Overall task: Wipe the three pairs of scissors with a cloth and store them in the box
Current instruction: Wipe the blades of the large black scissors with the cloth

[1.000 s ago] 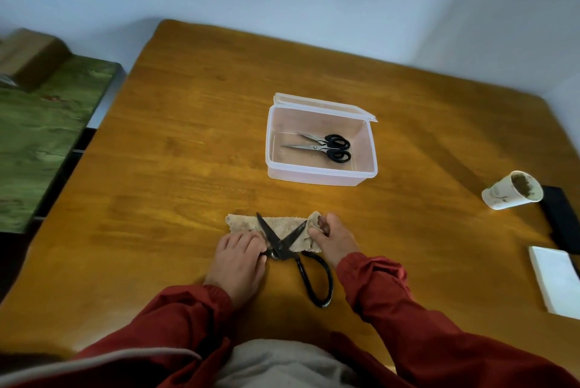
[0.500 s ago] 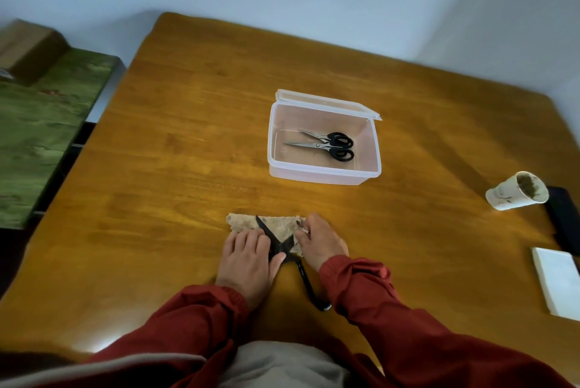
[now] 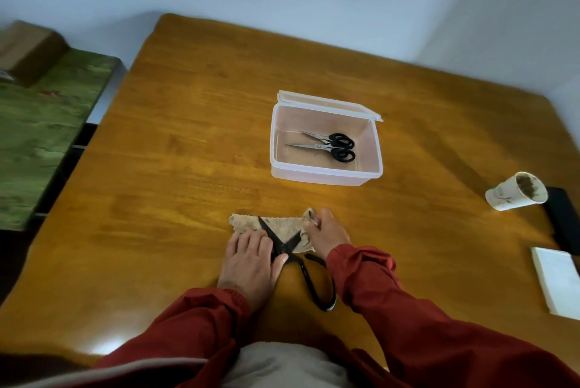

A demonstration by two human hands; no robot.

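Note:
A large pair of black scissors point(image 3: 314, 288) lies with its blades spread in a V on a beige cloth point(image 3: 281, 226) near the table's front edge. My left hand point(image 3: 251, 259) presses flat on the left blade and pivot, fingers straight. My right hand point(image 3: 328, 233) pinches the cloth's right end, folded up over the tip of the right blade. Farther back stands an uncovered clear plastic box point(image 3: 326, 174). Two smaller pairs of black-handled scissors point(image 3: 329, 146) lie side by side in it, blades pointing left.
A paper cup point(image 3: 514, 191) lies on its side at the right, next to a black flat object point(image 3: 561, 218) and a white pad point(image 3: 558, 281). Left of the wooden table point(image 3: 188, 152) is a green-covered surface point(image 3: 37, 136) with a cardboard box point(image 3: 28, 48).
My right hand slid the cloth inward along the right blade toward the pivot, then back out to the tip. My left hand stayed pressed on the scissors.

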